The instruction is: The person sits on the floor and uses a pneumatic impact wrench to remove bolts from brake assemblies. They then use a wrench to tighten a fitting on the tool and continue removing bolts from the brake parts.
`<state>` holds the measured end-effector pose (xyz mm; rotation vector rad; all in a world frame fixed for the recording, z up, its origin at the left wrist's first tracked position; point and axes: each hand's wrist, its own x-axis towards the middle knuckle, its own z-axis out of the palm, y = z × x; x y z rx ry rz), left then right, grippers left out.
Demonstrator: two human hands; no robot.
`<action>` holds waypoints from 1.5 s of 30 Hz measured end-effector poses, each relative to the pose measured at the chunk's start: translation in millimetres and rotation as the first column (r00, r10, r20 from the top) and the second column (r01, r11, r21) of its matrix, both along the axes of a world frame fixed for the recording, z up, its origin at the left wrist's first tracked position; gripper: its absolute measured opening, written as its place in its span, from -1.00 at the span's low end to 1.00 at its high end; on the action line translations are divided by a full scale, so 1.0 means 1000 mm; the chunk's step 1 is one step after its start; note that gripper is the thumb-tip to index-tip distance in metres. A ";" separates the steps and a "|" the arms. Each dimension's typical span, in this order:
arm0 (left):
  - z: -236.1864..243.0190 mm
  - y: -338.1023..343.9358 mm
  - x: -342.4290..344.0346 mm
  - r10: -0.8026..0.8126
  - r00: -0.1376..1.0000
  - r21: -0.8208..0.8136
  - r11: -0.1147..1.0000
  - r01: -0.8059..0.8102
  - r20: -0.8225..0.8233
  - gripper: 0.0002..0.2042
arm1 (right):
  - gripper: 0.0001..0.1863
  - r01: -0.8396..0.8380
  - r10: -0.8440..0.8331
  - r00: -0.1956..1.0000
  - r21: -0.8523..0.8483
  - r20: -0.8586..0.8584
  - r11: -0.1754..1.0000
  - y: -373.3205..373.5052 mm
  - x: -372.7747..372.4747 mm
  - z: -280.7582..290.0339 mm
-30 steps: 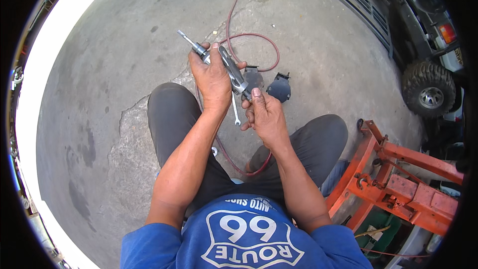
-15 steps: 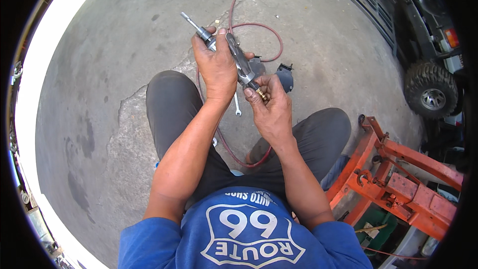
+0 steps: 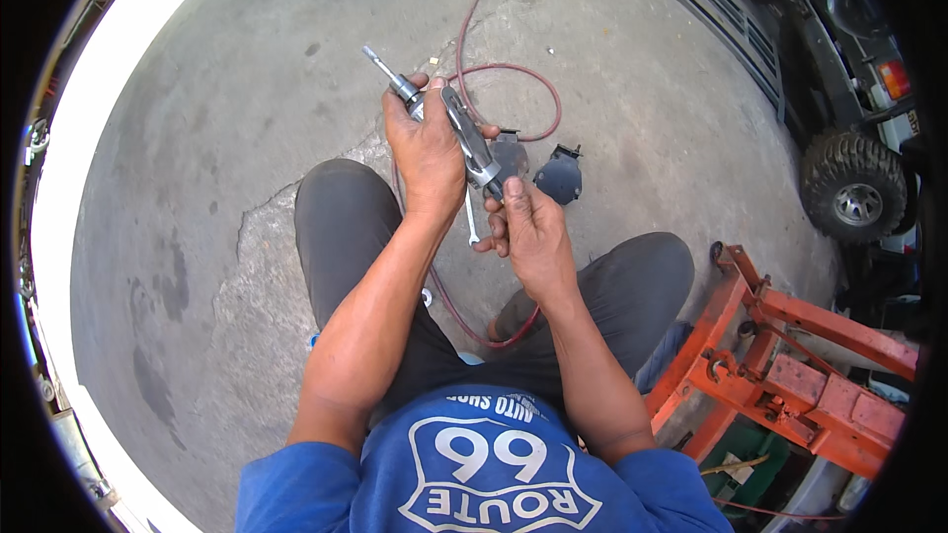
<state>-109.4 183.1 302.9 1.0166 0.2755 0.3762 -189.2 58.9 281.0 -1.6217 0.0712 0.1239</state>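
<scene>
My left hand (image 3: 427,166) is wrapped round an air die grinder (image 3: 466,133) with a dark lever and silver body. A slim metal bit (image 3: 377,61) sticks out of its chuck, pointing up and left. At the grinder's tail, my right hand (image 3: 538,245) pinches the end fitting between thumb and fingers, which mostly hide it. Below the grinder, a wrench (image 3: 471,219) shows on the floor, its upper part hidden by my left hand. Beyond my right hand lie two dark, flat parts, one rounded part (image 3: 560,178) and another part (image 3: 510,154) partly behind the grinder.
A red air hose (image 3: 523,67) loops over the concrete floor (image 3: 247,99) and runs between my legs. An orange steel frame (image 3: 780,355) stands at right. Farther off are a vehicle's knobby tire (image 3: 855,188) and a blue-grey metal rack (image 3: 716,10).
My right hand has shifted slightly downward and turned, its thumb now over the tail fitting; the brass end seen before is hidden. My left hand still holds the grinder, slightly lower.
</scene>
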 end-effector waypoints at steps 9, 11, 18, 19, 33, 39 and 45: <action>0.003 0.000 -0.003 -0.023 0.999 0.044 0.999 0.024 -0.022 -0.73 | -0.66 -0.039 0.041 0.998 0.045 -0.041 0.998 -0.005 0.001 0.004; 0.001 -0.002 -0.003 -0.010 1.000 0.067 0.998 0.012 -0.029 -0.72 | -0.62 0.200 0.047 0.856 -0.414 0.515 0.888 0.000 0.001 0.001; -0.003 0.000 0.000 -0.033 0.999 0.038 0.999 0.035 -0.038 -0.73 | -0.62 -0.013 0.014 1.000 0.055 -0.009 0.998 -0.001 0.000 0.004; -0.003 0.000 0.000 -0.024 0.999 0.034 0.999 0.025 -0.047 -0.73 | -0.62 0.058 -0.017 0.967 -0.154 0.255 0.986 -0.001 0.000 0.004; -0.002 0.002 -0.002 -0.046 0.998 0.013 0.999 0.047 -0.031 -0.73 | -0.65 -0.098 0.182 0.952 0.318 -0.247 0.943 -0.005 0.005 0.006; -0.001 0.000 0.001 -0.006 0.998 -0.066 0.998 0.002 -0.067 -0.77 | -0.61 -0.129 0.131 0.991 0.076 -0.022 0.989 -0.004 0.002 0.004; 0.002 0.000 -0.001 -0.007 0.998 -0.064 0.998 0.003 -0.061 -0.76 | -0.50 -0.005 0.120 0.942 -0.344 0.312 0.939 -0.002 0.007 0.008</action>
